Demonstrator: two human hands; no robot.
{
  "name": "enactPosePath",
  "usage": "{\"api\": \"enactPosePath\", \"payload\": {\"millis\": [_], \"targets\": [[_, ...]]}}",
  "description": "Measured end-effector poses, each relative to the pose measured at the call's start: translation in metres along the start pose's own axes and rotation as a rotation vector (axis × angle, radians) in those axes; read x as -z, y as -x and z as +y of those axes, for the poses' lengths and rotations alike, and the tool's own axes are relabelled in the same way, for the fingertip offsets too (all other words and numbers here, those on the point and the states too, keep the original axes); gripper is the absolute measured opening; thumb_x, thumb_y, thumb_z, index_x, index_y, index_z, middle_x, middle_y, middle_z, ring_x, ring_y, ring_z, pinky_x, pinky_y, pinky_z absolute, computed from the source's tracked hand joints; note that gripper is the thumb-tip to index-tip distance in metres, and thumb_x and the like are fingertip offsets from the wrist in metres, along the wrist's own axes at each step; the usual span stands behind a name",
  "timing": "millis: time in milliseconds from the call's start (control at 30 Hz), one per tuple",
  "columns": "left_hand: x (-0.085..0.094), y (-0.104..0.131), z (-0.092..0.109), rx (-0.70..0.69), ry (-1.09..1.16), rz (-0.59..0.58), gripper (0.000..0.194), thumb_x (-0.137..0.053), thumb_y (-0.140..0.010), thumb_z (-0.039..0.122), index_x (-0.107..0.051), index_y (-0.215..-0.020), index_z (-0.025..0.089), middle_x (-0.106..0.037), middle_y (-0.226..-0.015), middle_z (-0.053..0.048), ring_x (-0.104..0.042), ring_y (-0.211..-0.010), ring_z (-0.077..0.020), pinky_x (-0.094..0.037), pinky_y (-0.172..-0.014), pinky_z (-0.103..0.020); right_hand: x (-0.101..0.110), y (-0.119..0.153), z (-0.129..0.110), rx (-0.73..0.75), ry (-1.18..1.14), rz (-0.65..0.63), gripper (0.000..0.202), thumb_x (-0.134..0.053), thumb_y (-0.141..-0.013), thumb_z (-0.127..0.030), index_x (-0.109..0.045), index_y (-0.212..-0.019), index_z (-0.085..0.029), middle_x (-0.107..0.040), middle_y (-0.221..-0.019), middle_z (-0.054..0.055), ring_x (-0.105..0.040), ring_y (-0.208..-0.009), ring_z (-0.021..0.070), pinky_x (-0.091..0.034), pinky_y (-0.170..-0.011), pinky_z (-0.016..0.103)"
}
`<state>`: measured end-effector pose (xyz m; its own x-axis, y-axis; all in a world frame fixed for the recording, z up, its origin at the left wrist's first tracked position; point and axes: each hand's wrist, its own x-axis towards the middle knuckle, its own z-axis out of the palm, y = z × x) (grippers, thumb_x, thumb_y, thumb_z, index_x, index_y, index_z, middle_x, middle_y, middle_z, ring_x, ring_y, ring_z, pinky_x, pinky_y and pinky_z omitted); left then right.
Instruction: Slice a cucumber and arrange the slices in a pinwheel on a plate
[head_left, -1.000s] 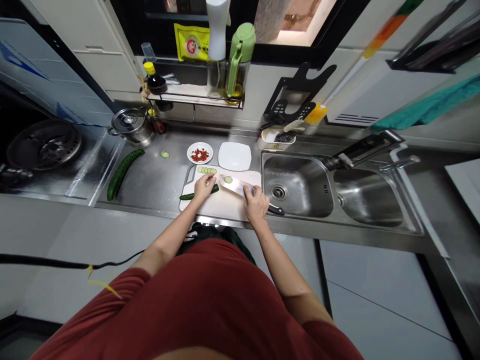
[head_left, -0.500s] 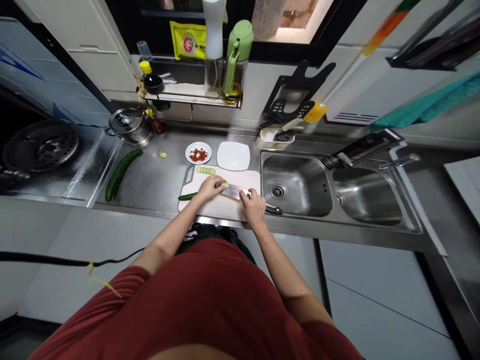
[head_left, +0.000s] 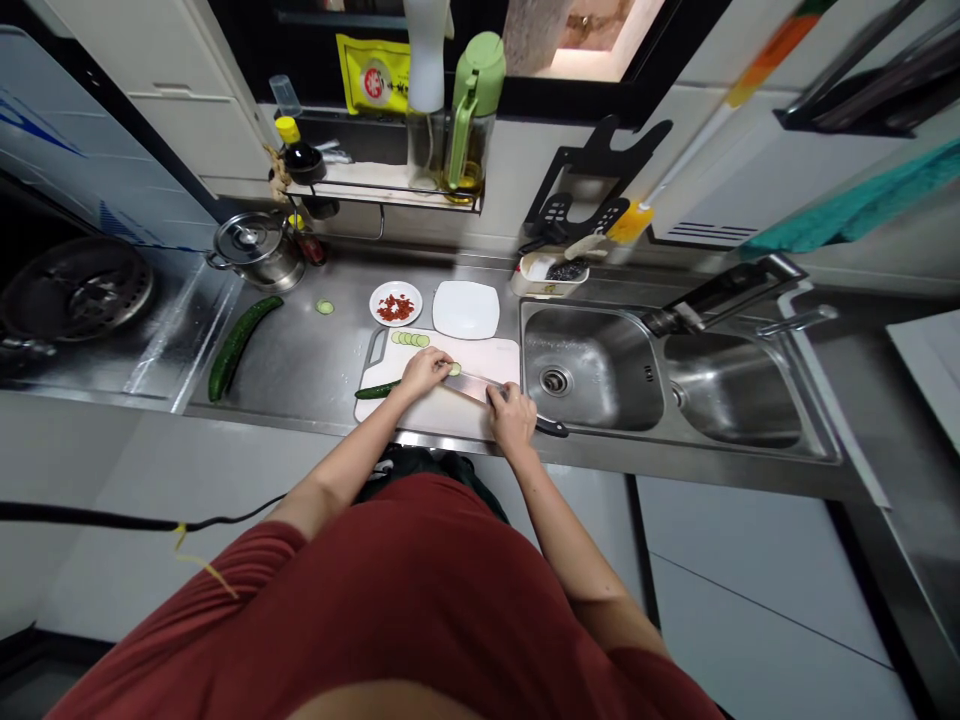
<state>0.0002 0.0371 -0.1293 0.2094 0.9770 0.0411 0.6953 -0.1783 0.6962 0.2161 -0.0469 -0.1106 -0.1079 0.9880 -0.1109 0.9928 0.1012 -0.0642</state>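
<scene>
My right hand (head_left: 514, 418) is closed around the black-handled kitchen knife, whose flat blade (head_left: 471, 386) points left over the white cutting board (head_left: 420, 415). At the blade's tip end, my left hand (head_left: 425, 373) has its fingers together at a pale green cucumber slice (head_left: 455, 369). Its fingertips appear to pinch the slice, though the grip is partly hidden. A cut cucumber (head_left: 376, 390) lies on the board, its right end hidden at my left hand. Several overlapping cucumber slices (head_left: 410, 340) rest in a row near the board's back edge.
Behind the board stand a plate of chopped red pieces (head_left: 396, 304) and a white square plate (head_left: 466, 310). To the left are a whole cucumber (head_left: 241, 347), a cucumber end (head_left: 324, 307) and a steel pot (head_left: 259, 252). A double sink (head_left: 592, 365) adjoins the board's right side.
My right hand has shifted slightly right with the knife, so more of the blade shows between the hands. My left hand stays almost in place beside the slice.
</scene>
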Motion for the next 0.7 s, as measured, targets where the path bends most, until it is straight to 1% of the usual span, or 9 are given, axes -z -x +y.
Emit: {"api": "enactPosePath", "payload": {"millis": [67,167,200,267,367,467,600,700], "targets": [[0.002,-0.007,-0.007,0.099,0.007,0.058,0.016,-0.059,-0.083,0.029,-0.072,-0.092,0.023,-0.069,-0.087,-0.003,-0.061,-0.085,-0.0181,-0.046,-0.081,-0.029,-0.002,0.002,0.002,-0.014,0.001,-0.014,0.039,-0.041,-0.096,-0.023,-0.054,-0.133,-0.029,-0.043,-0.129,0.010,-0.045,-0.093,0.0195,-0.027,-0.081,0.032],[0.006,-0.019,-0.022,0.309,0.008,0.159,0.017,-0.061,-0.081,0.029,-0.072,-0.092,0.023,-0.069,-0.079,-0.001,-0.061,-0.076,-0.0168,-0.046,-0.074,-0.028,-0.004,0.004,0.006,-0.032,-0.001,-0.025,0.040,-0.041,-0.096,-0.022,-0.055,-0.132,-0.029,-0.045,-0.127,0.010,-0.046,-0.093,0.0193,-0.027,-0.080,0.031],[0.007,-0.023,-0.027,0.358,0.011,0.170,0.017,-0.062,-0.079,0.029,-0.072,-0.091,0.022,-0.070,-0.079,-0.002,-0.061,-0.075,-0.0164,-0.045,-0.073,-0.027,-0.005,0.005,0.007,-0.036,-0.005,-0.024,0.040,-0.041,-0.096,-0.022,-0.055,-0.132,-0.029,-0.045,-0.126,0.010,-0.047,-0.093,0.0194,-0.028,-0.080,0.031],[0.009,-0.029,-0.036,0.406,0.018,0.177,0.017,-0.065,-0.077,0.029,-0.072,-0.089,0.020,-0.070,-0.079,-0.002,-0.061,-0.073,-0.0157,-0.045,-0.072,-0.027,-0.006,0.006,0.008,-0.046,-0.011,-0.022,0.040,-0.041,-0.095,-0.022,-0.055,-0.132,-0.030,-0.046,-0.125,0.010,-0.047,-0.093,0.0194,-0.028,-0.080,0.031],[0.009,-0.035,-0.044,0.421,0.024,0.163,0.017,-0.066,-0.076,0.029,-0.072,-0.089,0.019,-0.071,-0.081,-0.004,-0.060,-0.071,-0.0149,-0.044,-0.071,-0.026,-0.007,0.007,0.009,-0.060,-0.018,-0.033,0.041,-0.041,-0.095,-0.022,-0.055,-0.133,-0.029,-0.045,-0.126,0.010,-0.048,-0.093,0.0194,-0.028,-0.080,0.031],[0.007,-0.041,-0.047,0.409,-0.009,0.143,0.019,-0.064,-0.077,0.027,-0.071,-0.093,0.019,-0.071,-0.082,-0.004,-0.061,-0.073,-0.0153,-0.044,-0.072,-0.026,-0.008,0.007,0.009,-0.061,-0.026,-0.039,0.042,-0.044,-0.094,-0.023,-0.054,-0.133,-0.028,-0.045,-0.125,0.011,-0.048,-0.093,0.0196,-0.029,-0.080,0.030],[0.005,-0.046,-0.049,0.377,-0.114,0.117,0.026,-0.060,-0.078,0.020,-0.069,-0.103,0.021,-0.071,-0.085,-0.003,-0.062,-0.080,-0.0175,-0.043,-0.075,-0.027,-0.011,0.007,0.011,-0.067,-0.033,0.004,0.040,-0.048,-0.092,-0.024,-0.057,-0.130,-0.029,-0.047,-0.123,0.010,-0.049,-0.090,0.0185,-0.028,-0.078,0.030],[0.005,-0.048,-0.052,0.345,-0.189,0.104,0.029,-0.060,-0.080,0.020,-0.067,-0.108,0.022,-0.071,-0.089,-0.005,-0.062,-0.086,-0.0196,-0.043,-0.078,-0.028,-0.014,0.008,0.012,-0.066,-0.038,0.039,0.039,-0.050,-0.090,-0.024,-0.059,-0.128,-0.029,-0.049,-0.121,0.008,-0.049,-0.086,0.0176,-0.027,-0.076,0.030]]}}
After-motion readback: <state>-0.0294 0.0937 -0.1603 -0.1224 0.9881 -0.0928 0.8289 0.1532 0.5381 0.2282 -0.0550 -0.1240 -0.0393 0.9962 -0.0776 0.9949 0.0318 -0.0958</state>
